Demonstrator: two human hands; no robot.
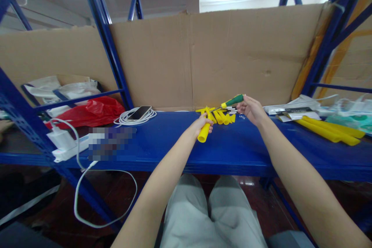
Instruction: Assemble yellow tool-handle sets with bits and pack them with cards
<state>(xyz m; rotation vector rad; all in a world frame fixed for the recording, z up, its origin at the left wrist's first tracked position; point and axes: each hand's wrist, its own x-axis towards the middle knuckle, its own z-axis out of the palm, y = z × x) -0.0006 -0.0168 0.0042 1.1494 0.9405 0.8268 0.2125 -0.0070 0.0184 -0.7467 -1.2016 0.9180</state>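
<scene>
A yellow tube is gripped in my left hand, its open end tilted down toward me. My right hand has its fingers closed round the end of a green and yellow screwdriver. The screwdriver's shaft points left, to the upper part of the tube; whether its tip touches the tube is too small to tell. Several short yellow pieces lie just behind and right of the tube on the blue shelf. Small white and black sticks lie beside them.
Long yellow tubes and plastic packets lie at the right. At the left are a phone on a coiled white cable, a red bag and a power strip. Cardboard stands behind the shelf.
</scene>
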